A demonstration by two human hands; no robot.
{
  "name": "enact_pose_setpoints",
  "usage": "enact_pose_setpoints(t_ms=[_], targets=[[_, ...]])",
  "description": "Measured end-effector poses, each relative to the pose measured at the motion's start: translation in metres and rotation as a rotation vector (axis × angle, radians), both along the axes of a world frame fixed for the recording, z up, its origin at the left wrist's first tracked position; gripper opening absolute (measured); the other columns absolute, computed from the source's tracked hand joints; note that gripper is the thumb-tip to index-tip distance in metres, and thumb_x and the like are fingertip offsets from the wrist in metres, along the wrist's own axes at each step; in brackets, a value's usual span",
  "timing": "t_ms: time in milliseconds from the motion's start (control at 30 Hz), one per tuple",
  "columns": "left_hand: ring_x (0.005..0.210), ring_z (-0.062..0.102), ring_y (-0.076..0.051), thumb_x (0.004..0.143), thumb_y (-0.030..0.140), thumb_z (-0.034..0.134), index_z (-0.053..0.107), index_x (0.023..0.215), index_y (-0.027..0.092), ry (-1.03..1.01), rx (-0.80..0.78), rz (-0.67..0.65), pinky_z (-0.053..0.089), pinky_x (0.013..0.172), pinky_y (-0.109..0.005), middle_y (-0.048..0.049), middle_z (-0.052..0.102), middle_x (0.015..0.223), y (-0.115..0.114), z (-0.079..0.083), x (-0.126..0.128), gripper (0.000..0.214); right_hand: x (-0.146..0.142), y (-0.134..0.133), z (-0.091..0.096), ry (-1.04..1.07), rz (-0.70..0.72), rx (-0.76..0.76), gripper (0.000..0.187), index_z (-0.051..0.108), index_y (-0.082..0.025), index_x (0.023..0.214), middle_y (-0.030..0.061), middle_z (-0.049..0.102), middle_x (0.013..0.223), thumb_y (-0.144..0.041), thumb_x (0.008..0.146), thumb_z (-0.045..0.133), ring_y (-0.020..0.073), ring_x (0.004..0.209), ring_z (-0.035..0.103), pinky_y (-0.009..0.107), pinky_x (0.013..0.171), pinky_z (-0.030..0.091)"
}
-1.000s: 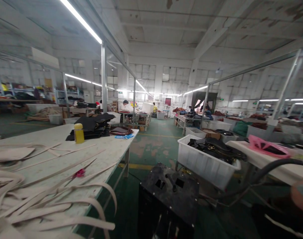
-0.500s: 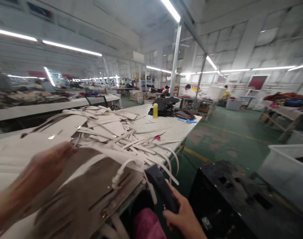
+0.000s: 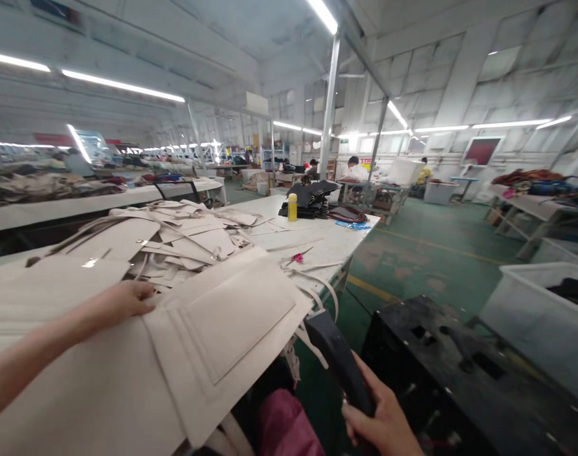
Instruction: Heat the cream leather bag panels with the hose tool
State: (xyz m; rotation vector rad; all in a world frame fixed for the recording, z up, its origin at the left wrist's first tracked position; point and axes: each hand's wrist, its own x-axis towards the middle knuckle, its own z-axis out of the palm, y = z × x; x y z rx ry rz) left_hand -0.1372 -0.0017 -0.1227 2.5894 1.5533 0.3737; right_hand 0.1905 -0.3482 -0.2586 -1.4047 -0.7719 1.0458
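My left hand is closed at the upper edge of a beige bag piece, its fingertips pressed together there. A flat pocket panel shows on this piece, which lies over the near side of the table. In my right hand is a black handheld tool with a wide, blunt end; its exact kind is unclear. The tool's end points up and left, close to the bag piece's right corner. Behind my left hand lies a heap of beige bag pieces and straps.
Farther along the white table are a yellow bottle, black bags, and a small pink object. At right stand a black box and a white bin. People work in the background.
The bag piece has turned from its brown-grey side with a strap to a pale side with a pocket. My right hand and the tool have shifted right and slightly down.
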Motion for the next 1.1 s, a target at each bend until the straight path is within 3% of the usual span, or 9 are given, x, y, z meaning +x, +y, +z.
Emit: enact_pose_setpoints(t_ms=[100, 200, 300, 400, 533, 667, 800, 967, 1100], targets=[[0.053, 0.047, -0.012, 0.069, 0.020, 0.046, 0.052, 0.058, 0.009, 0.139, 0.005, 0.074, 0.034, 0.057, -0.018, 0.0027, 0.046, 0.049, -0.006, -0.038, 0.006, 0.017, 0.004, -0.003, -0.005, 0.004, -0.040, -0.040, 0.087, 0.019, -0.015, 0.139, -0.0035, 0.056, 0.059, -0.030, 0.065, 0.063, 0.0113, 0.043, 0.051, 0.023, 0.042, 0.045], [0.079, 0.054, -0.020, 0.084, 0.019, 0.027, 0.055, 0.097, 0.009, 0.152, 0.170, 0.114, 0.042, 0.073, -0.031, -0.0062, 0.056, 0.085, -0.031, -0.061, 0.028, 0.033, 0.010, 0.001, -0.010, 0.019, -0.079, -0.043, 0.087, 0.018, -0.016, 0.140, -0.0039, 0.056, 0.056, -0.033, 0.067, 0.063, 0.0113, 0.043, 0.051, 0.022, 0.041, 0.045], [0.110, 0.045, -0.024, 0.088, 0.025, 0.031, 0.045, 0.118, 0.011, 0.031, 0.308, -0.191, 0.037, 0.094, -0.038, -0.0134, 0.046, 0.121, -0.074, -0.094, 0.070, 0.036, 0.015, 0.011, -0.014, 0.032, -0.042, -0.065, 0.086, 0.018, -0.018, 0.140, -0.0034, 0.058, 0.061, -0.027, 0.067, 0.062, 0.0101, 0.042, 0.052, 0.021, 0.040, 0.046], [0.126, 0.032, -0.025, 0.083, 0.029, 0.044, 0.037, 0.130, 0.027, 0.104, 0.119, -0.492, 0.024, 0.105, -0.049, -0.0058, 0.036, 0.138, -0.119, -0.136, 0.112, 0.047, 0.015, 0.020, -0.016, 0.034, 0.057, -0.097, 0.081, 0.022, -0.023, 0.139, -0.0026, 0.061, 0.070, -0.019, 0.067, 0.058, 0.0087, 0.041, 0.053, 0.018, 0.037, 0.045], [0.135, 0.008, -0.029, 0.070, 0.029, 0.056, 0.026, 0.137, 0.032, 0.295, -0.033, -0.528, 0.005, 0.105, -0.062, 0.0003, 0.016, 0.147, -0.150, -0.174, 0.136, 0.074, 0.010, 0.032, -0.024, 0.101, 0.231, -0.121, 0.075, 0.031, -0.027, 0.135, -0.0057, 0.058, 0.061, -0.013, 0.066, 0.055, 0.0074, 0.038, 0.052, 0.014, 0.033, 0.043], [0.135, -0.003, -0.027, 0.063, 0.026, 0.052, 0.017, 0.140, 0.025, 0.326, 0.071, -0.498, -0.004, 0.105, -0.059, -0.0002, 0.005, 0.147, -0.147, -0.185, 0.136, 0.084, 0.011, 0.052, -0.035, 0.160, 0.307, -0.138, 0.066, 0.043, -0.024, 0.127, -0.0064, 0.055, 0.052, -0.014, 0.064, 0.057, 0.0079, 0.033, 0.050, 0.014, 0.030, 0.042], [0.135, -0.005, -0.030, 0.054, 0.025, 0.054, 0.017, 0.140, 0.026, 0.332, 0.135, -0.490, -0.005, 0.104, -0.060, -0.0046, 0.003, 0.148, -0.143, -0.185, 0.138, 0.094, 0.024, 0.064, -0.040, 0.166, 0.277, -0.098, 0.064, 0.045, -0.025, 0.125, -0.0041, 0.059, 0.061, -0.017, 0.063, 0.062, 0.0091, 0.036, 0.052, 0.017, 0.031, 0.044], [0.134, -0.001, -0.033, 0.050, 0.015, 0.051, 0.022, 0.137, 0.037, 0.352, 0.209, -0.475, 0.001, 0.102, -0.062, -0.0051, 0.006, 0.148, -0.142, -0.182, 0.142, 0.094, 0.042, 0.051, -0.036, 0.124, 0.129, -0.025, 0.070, 0.032, -0.028, 0.134, -0.0049, 0.059, 0.060, -0.019, 0.069, 0.059, 0.0096, 0.041, 0.055, 0.016, 0.035, 0.044], [0.134, 0.000, -0.033, 0.051, 0.014, 0.048, 0.019, 0.137, 0.039, 0.357, 0.198, -0.479, 0.003, 0.102, -0.063, -0.0055, 0.006, 0.148, -0.139, -0.182, 0.141, 0.095, 0.039, 0.043, -0.037, 0.142, 0.188, -0.041, 0.072, 0.036, -0.029, 0.132, -0.0035, 0.060, 0.071, -0.014, 0.065, 0.058, 0.0088, 0.040, 0.055, 0.016, 0.034, 0.043]])
